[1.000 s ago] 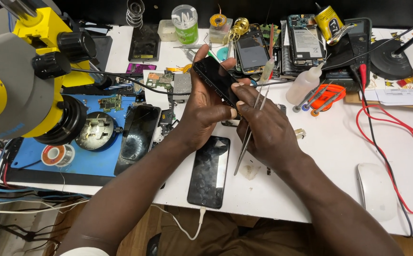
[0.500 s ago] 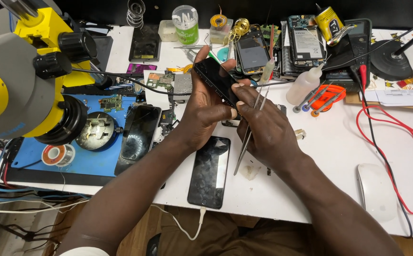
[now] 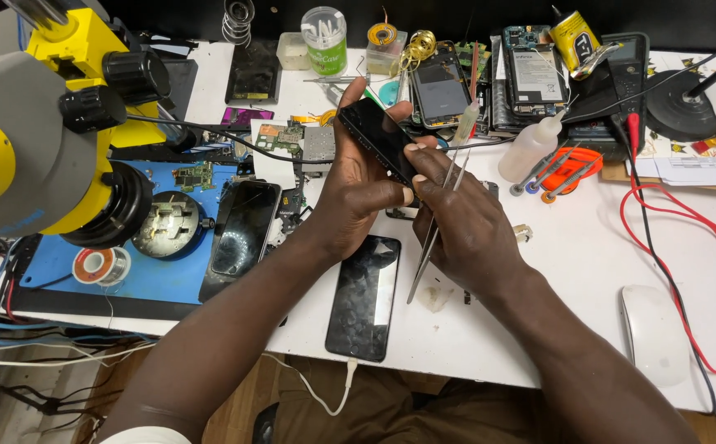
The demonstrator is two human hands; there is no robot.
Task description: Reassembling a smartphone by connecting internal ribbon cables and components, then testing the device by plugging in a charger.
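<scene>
My left hand (image 3: 356, 193) grips a black phone (image 3: 378, 138), tilted up on its edge above the white bench. Pressed against the phone's lower edge is my right hand (image 3: 465, 226), which also holds a pair of metal tweezers (image 3: 432, 238); their tips point down and to the left. Below both hands a black phone screen (image 3: 364, 297) lies flat near the front edge, with a white cable plugged into its lower end. Another dark phone (image 3: 243, 230) rests on the blue mat (image 3: 156, 275) to the left.
A yellow and grey microscope (image 3: 37, 123) fills the left side. At the back stand a white jar (image 3: 324, 39), opened phones (image 3: 444, 89) and a squeeze bottle (image 3: 529, 148). Orange tools (image 3: 567, 167), red leads (image 3: 687, 247) and a white mouse (image 3: 655, 333) lie to the right.
</scene>
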